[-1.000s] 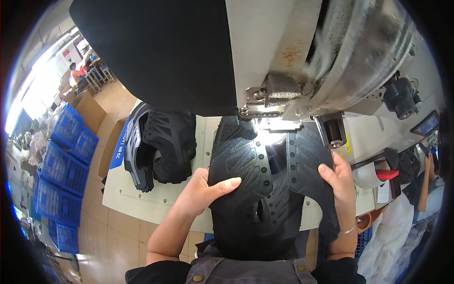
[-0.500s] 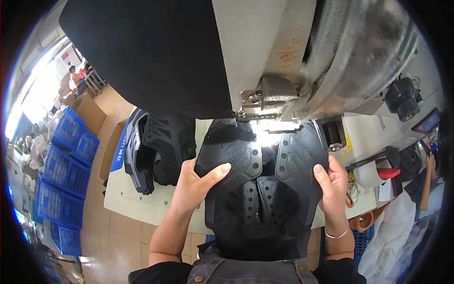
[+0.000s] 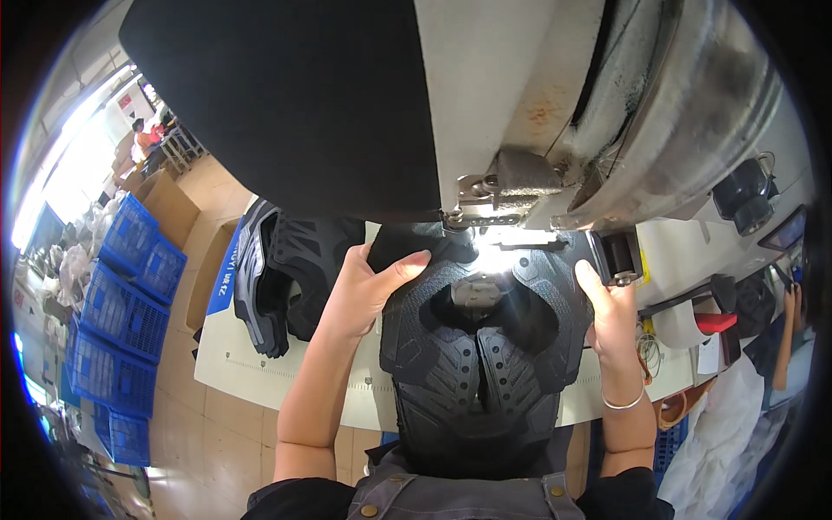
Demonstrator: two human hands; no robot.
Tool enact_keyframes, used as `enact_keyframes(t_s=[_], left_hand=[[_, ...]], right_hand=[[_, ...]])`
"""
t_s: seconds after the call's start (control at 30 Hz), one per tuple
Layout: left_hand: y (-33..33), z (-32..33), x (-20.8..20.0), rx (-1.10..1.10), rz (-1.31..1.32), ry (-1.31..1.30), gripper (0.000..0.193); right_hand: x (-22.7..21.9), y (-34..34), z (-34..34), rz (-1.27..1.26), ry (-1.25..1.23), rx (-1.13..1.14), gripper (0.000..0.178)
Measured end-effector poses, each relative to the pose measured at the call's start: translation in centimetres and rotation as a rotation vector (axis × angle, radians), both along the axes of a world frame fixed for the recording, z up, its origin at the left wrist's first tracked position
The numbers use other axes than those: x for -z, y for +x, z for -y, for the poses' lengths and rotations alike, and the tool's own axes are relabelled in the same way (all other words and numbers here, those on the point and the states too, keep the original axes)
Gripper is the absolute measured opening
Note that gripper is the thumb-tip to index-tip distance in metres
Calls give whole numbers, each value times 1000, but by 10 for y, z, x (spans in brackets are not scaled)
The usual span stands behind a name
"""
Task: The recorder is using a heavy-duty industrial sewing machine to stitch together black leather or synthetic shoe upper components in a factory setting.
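Observation:
Black textured shoe uppers (image 3: 559, 316) with rows of eyelets lie in a chain under the sewing machine head (image 3: 507, 195), where a bright light shines at the needle area. Another upper (image 3: 442, 368) trails from them toward my lap. My left hand (image 3: 373, 284) grips the left edge of the work, thumb on top and the other fingers mostly hidden below. On the opposite edge, my right hand (image 3: 609, 303) is closed in the same way, thumb uppermost. The machine head hides the far end of the uppers.
Left on the pale table (image 3: 260, 381) lies a pile of grey and black uppers (image 3: 303, 260). Blue crates (image 3: 121, 312) and a cardboard box (image 3: 169, 204) stand on the floor beyond. At the right are a red-and-black holder (image 3: 715, 323), white plastic sheeting (image 3: 715, 425) and another person's arm (image 3: 787, 342).
Both hands have moved forward toward the machine, carrying the uppers along. The lacing gap near the needle has passed under, and a wider opening now shows between my hands. My view has shifted slightly.

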State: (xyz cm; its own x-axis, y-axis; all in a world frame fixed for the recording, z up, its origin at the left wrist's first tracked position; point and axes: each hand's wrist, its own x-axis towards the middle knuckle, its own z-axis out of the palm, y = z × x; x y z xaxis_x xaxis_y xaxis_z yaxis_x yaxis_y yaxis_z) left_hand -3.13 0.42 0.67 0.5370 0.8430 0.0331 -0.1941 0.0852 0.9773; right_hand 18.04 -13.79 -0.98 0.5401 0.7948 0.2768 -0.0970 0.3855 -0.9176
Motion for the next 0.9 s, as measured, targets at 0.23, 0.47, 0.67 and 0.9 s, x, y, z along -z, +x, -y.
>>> enact_keyframes(t_s=[0.23, 0.47, 0.67, 0.9], left_hand=[[4, 7, -8, -58, -12, -92, 56], [6, 2, -3, -12, 36, -80, 56], [-3, -6, -37, -8, -178, -16, 37], [57, -88, -16, 62, 235, 245, 30]], right_hand=[[8, 6, 1, -17, -18, -29, 19], [-1, 7, -2, -44, -27, -33, 19], [22, 21, -12, -44, -48, -4, 26], [52, 148, -94, 594, -249, 76, 21]])
